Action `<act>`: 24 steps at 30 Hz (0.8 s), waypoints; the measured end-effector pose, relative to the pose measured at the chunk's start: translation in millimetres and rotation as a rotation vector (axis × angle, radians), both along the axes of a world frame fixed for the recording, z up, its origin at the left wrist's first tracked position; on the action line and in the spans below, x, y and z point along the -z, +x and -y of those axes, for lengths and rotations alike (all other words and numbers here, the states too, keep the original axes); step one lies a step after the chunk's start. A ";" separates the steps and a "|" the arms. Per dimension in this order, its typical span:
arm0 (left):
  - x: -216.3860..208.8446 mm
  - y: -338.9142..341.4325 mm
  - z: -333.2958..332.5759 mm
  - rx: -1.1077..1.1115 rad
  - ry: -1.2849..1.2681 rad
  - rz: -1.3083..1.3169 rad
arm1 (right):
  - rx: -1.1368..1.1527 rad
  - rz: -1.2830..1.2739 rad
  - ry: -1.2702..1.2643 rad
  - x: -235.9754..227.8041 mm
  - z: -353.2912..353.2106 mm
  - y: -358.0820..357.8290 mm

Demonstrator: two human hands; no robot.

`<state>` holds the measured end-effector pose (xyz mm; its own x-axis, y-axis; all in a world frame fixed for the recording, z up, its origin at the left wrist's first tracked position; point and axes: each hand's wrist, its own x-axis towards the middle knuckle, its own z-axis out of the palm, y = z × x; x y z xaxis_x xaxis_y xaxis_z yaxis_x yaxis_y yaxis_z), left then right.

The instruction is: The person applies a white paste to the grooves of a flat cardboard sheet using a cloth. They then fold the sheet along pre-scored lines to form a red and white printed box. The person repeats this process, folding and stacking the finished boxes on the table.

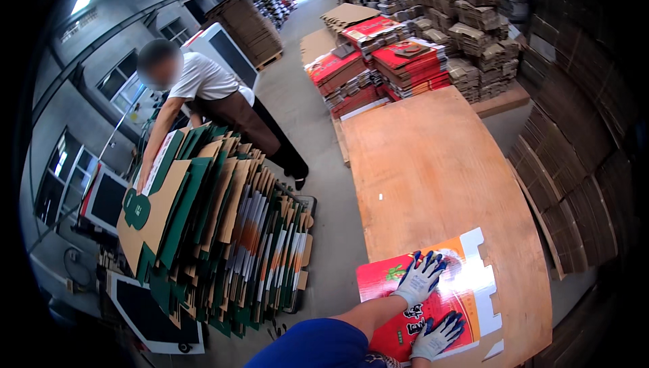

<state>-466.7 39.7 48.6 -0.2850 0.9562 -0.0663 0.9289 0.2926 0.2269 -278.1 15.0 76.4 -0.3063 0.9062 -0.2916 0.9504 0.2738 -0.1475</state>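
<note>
Flat on the wooden table (433, 158) lies a red printed cardboard sheet (378, 274) with a notched white edge. My left hand (420, 279), in a white glove with blue fingertips, rests on its upper part with the fingers spread. Lower down, my right hand (438, 337) presses on the same sheet, gloved alike, its fingers stretched out. Neither hand grips anything. Part of the sheet's lower left is hidden by my left forearm and blue sleeve.
To the left stands a tall stack of green and brown cardboard sheets (223, 226), with a person (216, 87) leaning over it. Beyond the table are piles of red printed cardboard (409, 70). Brown cardboard stacks (574, 138) line the right side. A small white scrap (380, 197) lies on the table.
</note>
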 end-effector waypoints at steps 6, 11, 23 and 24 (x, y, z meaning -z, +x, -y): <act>-9.5 37.9 29.5 0.008 -0.005 -0.017 | -0.032 -0.033 0.062 6.7 33.0 41.9; -9.9 70.9 53.0 -0.016 -0.013 -0.034 | -0.018 -0.030 0.015 -5.6 53.4 70.8; -2.3 148.9 104.1 -0.018 -0.022 0.003 | -0.136 -0.181 0.362 33.9 110.4 164.3; -1.6 155.3 109.0 -0.018 -0.027 0.003 | -0.133 -0.190 0.370 34.9 115.3 170.5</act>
